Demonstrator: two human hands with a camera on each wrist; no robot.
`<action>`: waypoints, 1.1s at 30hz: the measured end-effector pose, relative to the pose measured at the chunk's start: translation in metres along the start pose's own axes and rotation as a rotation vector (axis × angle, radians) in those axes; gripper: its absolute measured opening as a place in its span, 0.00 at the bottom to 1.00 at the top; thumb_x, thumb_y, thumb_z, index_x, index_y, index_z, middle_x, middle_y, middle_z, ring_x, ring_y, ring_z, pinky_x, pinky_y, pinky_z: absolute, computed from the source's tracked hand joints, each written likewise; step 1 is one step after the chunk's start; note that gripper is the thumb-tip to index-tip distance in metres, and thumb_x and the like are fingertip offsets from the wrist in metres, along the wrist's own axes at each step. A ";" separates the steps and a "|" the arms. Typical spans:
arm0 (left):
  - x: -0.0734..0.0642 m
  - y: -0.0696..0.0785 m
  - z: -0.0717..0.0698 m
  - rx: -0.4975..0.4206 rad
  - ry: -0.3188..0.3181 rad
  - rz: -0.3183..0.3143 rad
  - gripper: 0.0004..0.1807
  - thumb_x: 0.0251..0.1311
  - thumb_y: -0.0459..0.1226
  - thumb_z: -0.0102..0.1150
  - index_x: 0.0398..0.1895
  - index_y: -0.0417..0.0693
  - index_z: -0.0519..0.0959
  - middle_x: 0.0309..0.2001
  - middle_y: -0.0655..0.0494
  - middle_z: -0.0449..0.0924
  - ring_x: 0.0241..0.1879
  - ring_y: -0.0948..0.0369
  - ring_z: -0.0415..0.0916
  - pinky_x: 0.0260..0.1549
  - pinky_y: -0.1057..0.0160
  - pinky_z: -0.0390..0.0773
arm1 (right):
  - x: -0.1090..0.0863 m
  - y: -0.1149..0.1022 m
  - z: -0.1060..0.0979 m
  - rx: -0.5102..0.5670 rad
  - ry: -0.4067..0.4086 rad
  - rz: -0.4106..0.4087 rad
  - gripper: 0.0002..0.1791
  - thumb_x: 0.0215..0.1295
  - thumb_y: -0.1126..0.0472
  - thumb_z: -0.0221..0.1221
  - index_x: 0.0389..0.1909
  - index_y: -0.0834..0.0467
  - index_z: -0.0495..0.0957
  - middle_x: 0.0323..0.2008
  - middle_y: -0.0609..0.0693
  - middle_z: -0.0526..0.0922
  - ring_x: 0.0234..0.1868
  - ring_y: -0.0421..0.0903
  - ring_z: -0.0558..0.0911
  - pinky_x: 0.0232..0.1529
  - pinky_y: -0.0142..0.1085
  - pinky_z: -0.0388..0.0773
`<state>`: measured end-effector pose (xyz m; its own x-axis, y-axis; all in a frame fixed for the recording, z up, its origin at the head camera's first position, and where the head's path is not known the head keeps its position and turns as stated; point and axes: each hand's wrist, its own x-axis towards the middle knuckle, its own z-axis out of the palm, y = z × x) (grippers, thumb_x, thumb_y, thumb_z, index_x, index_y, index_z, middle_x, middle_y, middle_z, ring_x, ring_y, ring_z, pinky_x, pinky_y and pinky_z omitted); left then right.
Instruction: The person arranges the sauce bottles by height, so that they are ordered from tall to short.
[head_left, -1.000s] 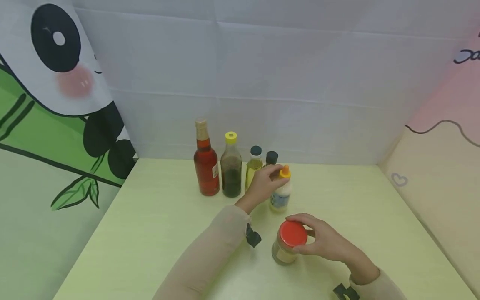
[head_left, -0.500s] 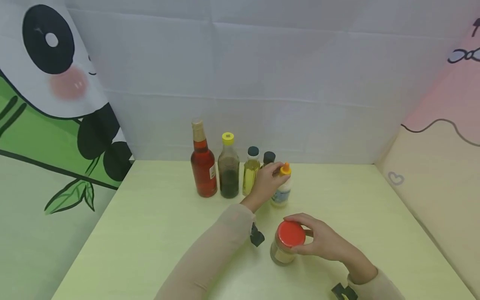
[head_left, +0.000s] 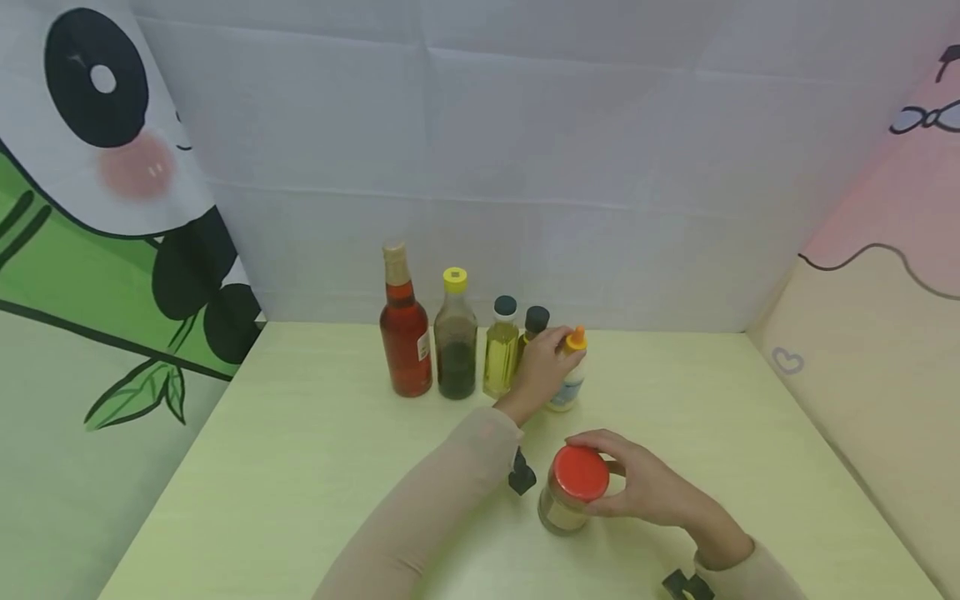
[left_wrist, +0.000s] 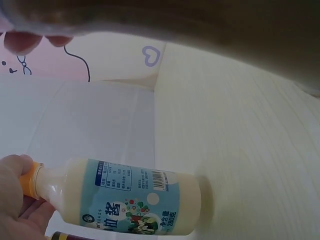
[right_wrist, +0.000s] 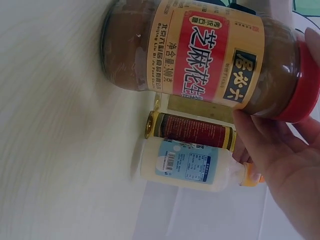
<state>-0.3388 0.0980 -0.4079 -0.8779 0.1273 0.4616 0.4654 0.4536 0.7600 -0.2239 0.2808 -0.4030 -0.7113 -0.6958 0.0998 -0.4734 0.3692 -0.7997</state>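
Note:
My left hand [head_left: 536,371] pinches the orange cap of a squeeze bottle [head_left: 570,392] of pale creamy sauce. In the left wrist view, the bottle's blue label [left_wrist: 132,197] shows, with thumb and fingers around its cap. Nearer the front, my right hand [head_left: 648,483] grips a glass jar [head_left: 562,512] of brown sesame peanut butter near its red lid. The right wrist view gives the jar's red and tan label [right_wrist: 205,55], fingers close at the lid end. A narrow dark-capped bottle [head_left: 537,318] stands just left of the squeeze bottle, partly hidden by my left hand.
Left of the hands stand a yellow oil bottle [head_left: 500,358], a yellow-capped bottle of dark liquid [head_left: 456,358] and a tall red bottle [head_left: 407,350], in a row. A pale wall sheet [head_left: 480,167] rises behind the light table [head_left: 300,492].
My left hand has shifted the squeeze bottle slightly back and to the right, toward the end of the bottle row. The right hand and the jar have stayed nearly where they were.

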 end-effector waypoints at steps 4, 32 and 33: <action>0.000 0.001 0.001 0.002 -0.007 -0.002 0.18 0.64 0.38 0.63 0.55 0.40 0.78 0.50 0.50 0.78 0.48 0.58 0.76 0.47 0.68 0.76 | 0.000 0.002 0.001 -0.014 0.015 -0.002 0.37 0.51 0.56 0.74 0.63 0.55 0.71 0.57 0.48 0.74 0.57 0.48 0.73 0.51 0.46 0.78; 0.012 0.004 0.016 0.117 -0.014 -0.143 0.17 0.66 0.40 0.61 0.55 0.43 0.77 0.50 0.53 0.78 0.51 0.59 0.75 0.54 0.65 0.73 | -0.003 -0.002 0.010 -0.027 0.199 -0.024 0.34 0.45 0.58 0.77 0.56 0.59 0.78 0.54 0.50 0.78 0.52 0.45 0.77 0.49 0.41 0.79; 0.013 0.005 0.015 0.121 -0.022 -0.148 0.18 0.66 0.40 0.61 0.55 0.43 0.76 0.50 0.52 0.78 0.52 0.59 0.75 0.54 0.64 0.73 | -0.004 -0.003 0.010 -0.031 0.209 -0.026 0.34 0.45 0.58 0.77 0.56 0.59 0.78 0.54 0.51 0.78 0.52 0.45 0.77 0.49 0.41 0.79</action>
<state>-0.3492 0.1154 -0.4053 -0.9387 0.0701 0.3375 0.3151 0.5714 0.7578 -0.2147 0.2761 -0.4072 -0.7892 -0.5638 0.2433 -0.5067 0.3741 -0.7767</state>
